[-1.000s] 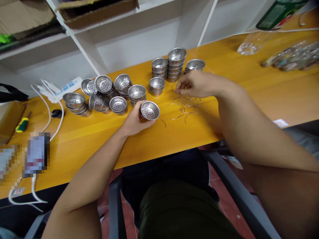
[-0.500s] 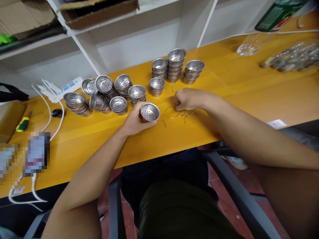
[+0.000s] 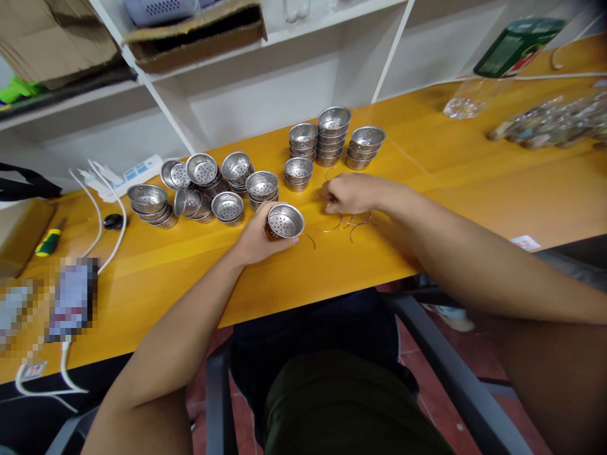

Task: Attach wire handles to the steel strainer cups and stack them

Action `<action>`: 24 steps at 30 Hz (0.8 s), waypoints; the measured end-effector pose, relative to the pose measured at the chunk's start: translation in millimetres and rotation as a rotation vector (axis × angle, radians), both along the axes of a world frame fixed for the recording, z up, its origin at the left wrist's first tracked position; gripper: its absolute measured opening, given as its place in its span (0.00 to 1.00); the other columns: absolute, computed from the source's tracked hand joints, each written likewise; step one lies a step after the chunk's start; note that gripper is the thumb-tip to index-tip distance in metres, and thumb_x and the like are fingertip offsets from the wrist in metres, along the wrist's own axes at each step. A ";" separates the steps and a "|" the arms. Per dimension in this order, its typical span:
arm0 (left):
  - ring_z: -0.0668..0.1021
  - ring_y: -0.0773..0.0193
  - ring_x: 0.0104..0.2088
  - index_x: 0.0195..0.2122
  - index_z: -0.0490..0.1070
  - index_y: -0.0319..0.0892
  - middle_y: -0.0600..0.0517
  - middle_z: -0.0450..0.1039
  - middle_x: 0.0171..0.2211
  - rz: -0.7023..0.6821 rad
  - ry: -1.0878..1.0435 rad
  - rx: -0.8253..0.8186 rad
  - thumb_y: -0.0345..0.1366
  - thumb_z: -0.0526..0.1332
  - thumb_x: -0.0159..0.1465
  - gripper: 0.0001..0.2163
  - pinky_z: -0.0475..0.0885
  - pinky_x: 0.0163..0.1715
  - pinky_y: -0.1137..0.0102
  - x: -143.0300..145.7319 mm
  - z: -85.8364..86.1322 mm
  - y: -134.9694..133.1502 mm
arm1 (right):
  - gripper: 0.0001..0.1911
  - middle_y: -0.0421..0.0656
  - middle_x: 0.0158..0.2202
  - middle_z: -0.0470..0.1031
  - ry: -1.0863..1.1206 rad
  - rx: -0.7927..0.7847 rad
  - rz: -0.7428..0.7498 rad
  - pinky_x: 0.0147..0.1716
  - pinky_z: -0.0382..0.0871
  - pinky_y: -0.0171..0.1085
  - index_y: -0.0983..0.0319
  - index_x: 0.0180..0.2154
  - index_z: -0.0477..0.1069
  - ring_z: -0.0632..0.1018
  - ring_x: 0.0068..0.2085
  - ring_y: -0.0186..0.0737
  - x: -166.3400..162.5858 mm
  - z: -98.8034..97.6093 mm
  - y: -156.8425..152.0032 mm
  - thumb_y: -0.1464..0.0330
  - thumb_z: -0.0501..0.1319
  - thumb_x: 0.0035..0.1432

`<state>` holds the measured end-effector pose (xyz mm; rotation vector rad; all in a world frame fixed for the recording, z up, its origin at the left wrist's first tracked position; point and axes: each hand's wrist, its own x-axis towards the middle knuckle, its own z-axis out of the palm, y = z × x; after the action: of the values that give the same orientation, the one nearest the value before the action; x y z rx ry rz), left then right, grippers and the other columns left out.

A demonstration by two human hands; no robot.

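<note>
We observe left hand (image 3: 256, 239), fingers wrapped around perforated cup (image 3: 286, 222); right hand (image 3: 348, 191), at cup's two o'clock, fingers bunched near wires (image 3: 351, 235), pinch indeterminable.

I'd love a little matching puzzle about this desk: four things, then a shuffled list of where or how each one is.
1. left hand
2. right hand
3. bottle
4. tool

A. wearing a green label
B. near thin curved wires, back side up
C. at the left, yellow and green
D. around a metal cup

Pairs: 1-D, 2-B, 3-A, 4-C
</note>
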<state>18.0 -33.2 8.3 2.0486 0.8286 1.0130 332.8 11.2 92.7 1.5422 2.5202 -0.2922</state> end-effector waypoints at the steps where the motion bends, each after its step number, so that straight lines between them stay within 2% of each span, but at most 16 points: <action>1: 0.88 0.42 0.67 0.70 0.77 0.46 0.39 0.84 0.66 -0.001 -0.008 0.000 0.54 0.87 0.66 0.38 0.83 0.74 0.45 0.4 -0.1 -0.3 | 0.10 0.47 0.37 0.84 0.088 0.014 0.017 0.37 0.64 0.44 0.57 0.35 0.74 0.78 0.37 0.46 4.1 1.8 2.7 0.69 0.72 0.69; 5: 0.89 0.44 0.65 0.70 0.74 0.46 0.40 0.85 0.65 -0.026 -0.028 -0.010 0.55 0.86 0.67 0.38 0.85 0.70 0.48 1.8 -0.5 -1.8 | 0.16 0.39 0.28 0.71 0.571 0.017 0.116 0.37 0.65 0.44 0.54 0.31 0.65 0.71 0.33 0.42 10.5 19.3 7.1 0.67 0.68 0.70; 8: 0.90 0.46 0.64 0.72 0.71 0.47 0.40 0.86 0.64 -0.032 -0.045 -0.027 0.57 0.86 0.67 0.41 0.87 0.67 0.51 1.8 -2.3 -1.2 | 0.22 0.42 0.28 0.72 0.862 0.013 0.150 0.37 0.67 0.46 0.54 0.28 0.65 0.72 0.33 0.44 -0.3 32.4 2.0 0.59 0.67 0.75; 10: 0.89 0.46 0.64 0.72 0.70 0.48 0.41 0.85 0.64 -0.014 -0.059 -0.016 0.59 0.86 0.67 0.42 0.87 0.67 0.51 1.7 -4.0 0.0 | 0.26 0.45 0.30 0.76 1.021 0.027 0.146 0.38 0.71 0.49 0.53 0.27 0.66 0.75 0.34 0.47 -11.5 32.9 -1.8 0.53 0.67 0.78; 13: 0.89 0.47 0.63 0.73 0.70 0.48 0.41 0.85 0.64 -0.001 -0.068 -0.001 0.60 0.86 0.67 0.43 0.87 0.67 0.51 1.6 -5.0 0.9 | 0.25 0.46 0.34 0.81 1.166 0.062 0.060 0.42 0.79 0.52 0.52 0.35 0.75 0.79 0.37 0.50 -25.4 18.3 -2.0 0.42 0.68 0.79; 16: 0.90 0.47 0.60 0.71 0.71 0.48 0.42 0.87 0.62 0.008 -0.071 -0.003 0.62 0.87 0.65 0.43 0.88 0.64 0.53 1.9 -3.0 -0.3 | 0.27 0.47 0.38 0.82 1.216 0.057 -0.034 0.47 0.83 0.54 0.52 0.44 0.82 0.81 0.41 0.54 -30.4 -5.1 5.8 0.35 0.71 0.74; 20: 0.91 0.47 0.58 0.69 0.74 0.47 0.43 0.88 0.59 0.022 -0.068 -0.003 0.65 0.88 0.63 0.44 0.88 0.62 0.52 2.9 -0.3 -2.1 | 0.29 0.46 0.37 0.81 1.283 0.037 -0.077 0.47 0.84 0.56 0.53 0.50 0.84 0.81 0.39 0.53 -26.8 -26.9 18.7 0.37 0.76 0.69; 24: 0.91 0.48 0.57 0.68 0.76 0.48 0.44 0.89 0.58 0.022 -0.086 -0.023 0.68 0.89 0.60 0.45 0.89 0.59 0.53 3.5 -0.2 -1.6 | 0.30 0.47 0.41 0.84 1.280 0.066 -0.126 0.45 0.85 0.55 0.53 0.60 0.84 0.83 0.39 0.53 -22.6 -32.8 25.0 0.41 0.76 0.70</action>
<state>21.5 -34.8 8.1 1.9657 0.8159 1.0912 310.2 36.2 59.9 1.8755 3.2227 -1.6844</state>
